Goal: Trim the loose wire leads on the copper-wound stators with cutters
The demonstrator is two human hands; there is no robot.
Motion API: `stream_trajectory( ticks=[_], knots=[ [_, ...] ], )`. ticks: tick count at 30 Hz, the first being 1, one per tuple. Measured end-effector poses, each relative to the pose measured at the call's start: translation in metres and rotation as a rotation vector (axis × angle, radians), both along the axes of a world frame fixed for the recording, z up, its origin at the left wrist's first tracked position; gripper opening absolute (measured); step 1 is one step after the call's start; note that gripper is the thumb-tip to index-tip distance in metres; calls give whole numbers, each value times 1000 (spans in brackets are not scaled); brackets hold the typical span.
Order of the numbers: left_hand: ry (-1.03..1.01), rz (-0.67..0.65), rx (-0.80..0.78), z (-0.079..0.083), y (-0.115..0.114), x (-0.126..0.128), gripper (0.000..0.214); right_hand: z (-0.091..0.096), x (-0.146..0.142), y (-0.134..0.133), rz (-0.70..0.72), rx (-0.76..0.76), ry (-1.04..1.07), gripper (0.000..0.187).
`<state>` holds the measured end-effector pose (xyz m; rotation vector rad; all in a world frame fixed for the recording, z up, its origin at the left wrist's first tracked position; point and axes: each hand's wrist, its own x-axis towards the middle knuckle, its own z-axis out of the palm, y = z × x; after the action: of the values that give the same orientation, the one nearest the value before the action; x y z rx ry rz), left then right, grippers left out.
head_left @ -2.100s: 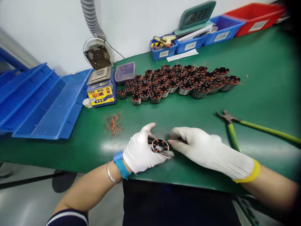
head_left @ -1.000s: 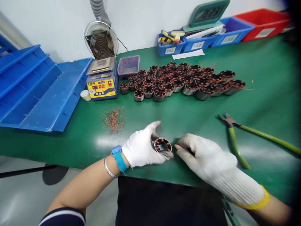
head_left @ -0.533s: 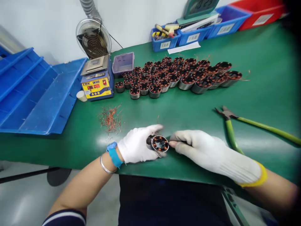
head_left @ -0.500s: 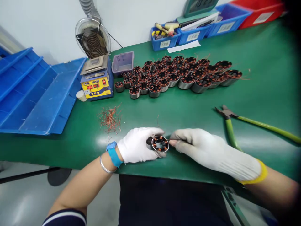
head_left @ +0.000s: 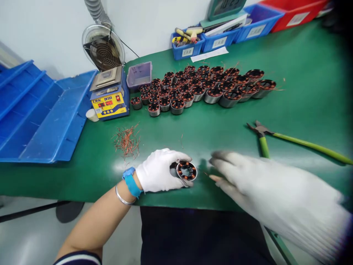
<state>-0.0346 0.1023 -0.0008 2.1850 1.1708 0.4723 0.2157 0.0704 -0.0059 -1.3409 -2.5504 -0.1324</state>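
My left hand (head_left: 162, 171), in a white glove, is closed around a small motor stator (head_left: 194, 172), a metal ring with copper windings and a black inside. A thin wire (head_left: 203, 172) sticks out from the stator's right side. To the right of it is my right hand (head_left: 248, 180), gloved and blurred, with thumb and fingers apart; the bare thumb tip lies close to the wire's end. Beyond that hand lie green-handled cutting pliers (head_left: 260, 129), jaws apart. A heap of copper wire clippings (head_left: 127, 141) lies beyond my left wrist.
Several rows of stators (head_left: 176, 106) stand across the middle of the green table (head_left: 171, 129). At left are a yellow-fronted solder pot (head_left: 109, 105), a purple tray (head_left: 139, 75) and blue bins (head_left: 55, 125). Blue tool boxes (head_left: 187, 51) and a red bin (head_left: 298, 16) line the back.
My right hand has drawn away to the right from the stator and its fingers have spread, leaving the wire sticking out. The left hand keeps its hold.
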Motion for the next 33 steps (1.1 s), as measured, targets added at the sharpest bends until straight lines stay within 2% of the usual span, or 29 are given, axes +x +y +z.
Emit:
stream_trajectory(
  ticks=[3, 7, 11, 14, 16, 21, 24, 27, 29, 30, 31, 33],
  knots=[
    [20, -6, 4, 2, 1, -1, 56, 4, -10, -3, -43, 67, 73, 53],
    [-1, -26, 26, 0, 1, -1, 48, -16, -24, 1, 9, -126, 129, 34],
    [-96, 0, 124, -4, -5, 6, 50, -24, -24, 12, -23, -300, 136, 30],
    [-213, 11, 218, -6, -12, 15, 31, -21, -19, 16, 1, -275, 132, 29],
    [-207, 6, 221, -5, -16, 20, 17, -22, -15, 15, 47, -212, 147, 30],
    [-83, -5, 254, -9, -18, 28, 16, -25, -5, 7, 110, -65, 170, 31],
    [-74, -7, 346, -14, -19, 31, 12, -14, 6, 10, 169, -84, 198, 31],
    [-70, 12, 372, -16, -21, 34, 11, 6, 17, 23, 169, -176, 316, 26],
    [-66, 21, 368, -16, -21, 35, 12, 17, 18, 32, 84, -290, 362, 42],
    [-67, 24, 369, -16, -21, 35, 12, 20, 15, 36, 35, -392, 358, 51],
    [-67, 25, 371, -17, -21, 35, 11, 22, 11, 40, 3, -525, 341, 52],
    [-54, 34, 379, -18, -21, 36, 10, 21, -1, 46, 3, -835, 294, 30]
  ],
)
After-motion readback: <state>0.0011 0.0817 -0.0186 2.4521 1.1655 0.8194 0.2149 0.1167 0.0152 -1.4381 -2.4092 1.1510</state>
